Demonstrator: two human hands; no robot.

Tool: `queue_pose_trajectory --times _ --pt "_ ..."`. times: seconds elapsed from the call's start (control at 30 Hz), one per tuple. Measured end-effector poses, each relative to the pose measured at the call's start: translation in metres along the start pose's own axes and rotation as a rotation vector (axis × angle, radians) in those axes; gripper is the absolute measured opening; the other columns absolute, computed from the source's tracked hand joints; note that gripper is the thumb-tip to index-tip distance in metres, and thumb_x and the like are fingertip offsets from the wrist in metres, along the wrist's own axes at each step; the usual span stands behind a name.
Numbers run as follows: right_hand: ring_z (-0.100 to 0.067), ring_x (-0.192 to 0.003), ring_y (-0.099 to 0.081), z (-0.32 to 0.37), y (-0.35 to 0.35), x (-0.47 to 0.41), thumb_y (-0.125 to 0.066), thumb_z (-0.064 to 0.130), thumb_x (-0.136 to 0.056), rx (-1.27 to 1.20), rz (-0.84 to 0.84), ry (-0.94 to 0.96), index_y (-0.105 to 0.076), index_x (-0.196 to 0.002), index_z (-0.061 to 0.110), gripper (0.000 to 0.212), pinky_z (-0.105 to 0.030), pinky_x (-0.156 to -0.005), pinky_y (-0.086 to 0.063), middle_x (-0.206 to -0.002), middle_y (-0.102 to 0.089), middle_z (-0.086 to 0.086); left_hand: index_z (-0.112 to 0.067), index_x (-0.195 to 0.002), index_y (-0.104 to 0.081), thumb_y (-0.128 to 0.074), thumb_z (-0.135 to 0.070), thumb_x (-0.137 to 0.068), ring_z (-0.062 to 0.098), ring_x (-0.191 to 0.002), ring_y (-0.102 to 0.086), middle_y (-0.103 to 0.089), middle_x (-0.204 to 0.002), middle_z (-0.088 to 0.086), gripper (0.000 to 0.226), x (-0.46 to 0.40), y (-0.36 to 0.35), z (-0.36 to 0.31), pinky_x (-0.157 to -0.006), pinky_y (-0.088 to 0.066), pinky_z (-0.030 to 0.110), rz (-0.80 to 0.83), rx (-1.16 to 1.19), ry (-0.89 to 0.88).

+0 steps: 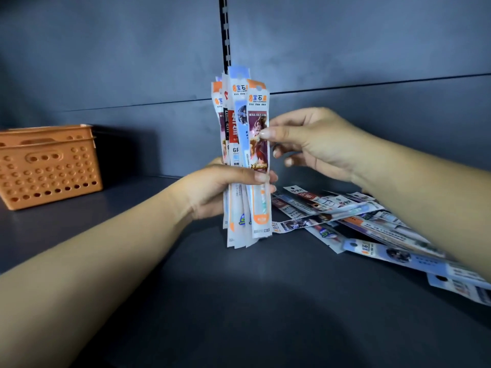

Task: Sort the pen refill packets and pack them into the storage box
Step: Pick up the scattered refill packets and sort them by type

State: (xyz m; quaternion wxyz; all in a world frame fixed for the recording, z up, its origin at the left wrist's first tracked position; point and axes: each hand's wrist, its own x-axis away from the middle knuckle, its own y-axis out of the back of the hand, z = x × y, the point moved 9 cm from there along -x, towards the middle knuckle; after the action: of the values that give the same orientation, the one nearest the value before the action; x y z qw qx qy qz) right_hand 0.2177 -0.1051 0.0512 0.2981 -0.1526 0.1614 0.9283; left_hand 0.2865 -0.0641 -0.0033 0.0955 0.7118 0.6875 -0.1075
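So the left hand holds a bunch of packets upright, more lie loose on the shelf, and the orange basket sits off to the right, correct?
Nearly. The orange basket sits off to the left, not the right, as the head view shows. The rest holds: the left hand holds the bunch of packets upright, and loose packets lie on the shelf.

The left hand (212, 192) grips an upright bundle of refill packets (243, 155) above the dark shelf (239, 301), the right hand (310, 142) pinches its front packet, loose packets (358, 221) lie right, and an orange basket (47, 166) stands far left.
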Motion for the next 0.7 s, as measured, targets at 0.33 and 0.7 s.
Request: queue_pose_trajectory --times 0.33,0.7 --pt "-0.003 -0.051 -0.054 -0.009 -0.004 -0.001 -0.066 0.014 -0.076 0.088 0.099 -0.022 -0.06 -0.068 0.019 0.011 -0.017 -0.053 -0.043 -0.051 -0.061 0.008 -0.016 -0.074 -0.073 -0.079 -0.002 -0.041 0.021 -0.069 -0.072 -0.073 -0.072 0.005 0.036 -0.001 -0.005 0.006 -0.065 -0.057 0.031 0.084 0.056 0.036" --pt "0.002 -0.068 -0.057 -0.074 0.023 0.024 -0.073 0.017 -0.071 0.918 0.565 -0.416 -0.062 -0.09 0.024 0.023 -0.025 -0.08 -0.045 -0.074 -0.064 0.014 -0.02 -0.075 -0.069 -0.092 -0.021 -0.028 0.017 -0.061 -0.066 -0.061 -0.062 0.0 0.051 0.006 0.032 -0.001 -0.067 -0.057 0.035 -0.016 0.0 0.039"
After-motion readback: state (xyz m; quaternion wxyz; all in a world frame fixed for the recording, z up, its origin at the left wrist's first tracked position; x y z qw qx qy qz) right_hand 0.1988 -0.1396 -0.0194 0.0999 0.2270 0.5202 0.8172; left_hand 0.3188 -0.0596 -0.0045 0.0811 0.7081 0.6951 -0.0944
